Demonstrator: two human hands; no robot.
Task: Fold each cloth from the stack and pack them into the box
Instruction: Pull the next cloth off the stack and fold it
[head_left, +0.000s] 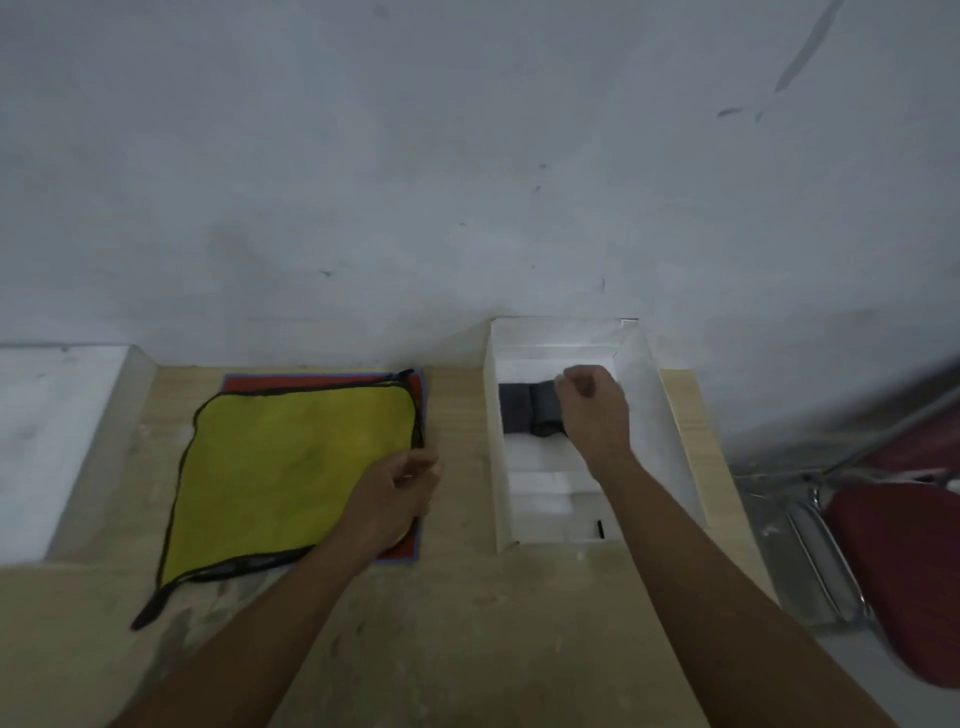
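Note:
A yellow cloth (291, 467) with black trim lies flat on top of the stack; a red cloth (410, 540) and a blue-purple edge show beneath it. My left hand (402, 493) rests on the yellow cloth's right edge, fingers pinched at the trim. To the right stands a white open box (493, 467). Inside it, near the far end, lies a folded dark grey cloth (524, 410). My right hand (592, 405) is in the box, fist closed on the grey cloth's right side.
The wooden table (457, 623) runs against a grey wall. A white block (57, 431) sits at the left. A red chair (904, 571) with a metal frame stands off the table's right edge.

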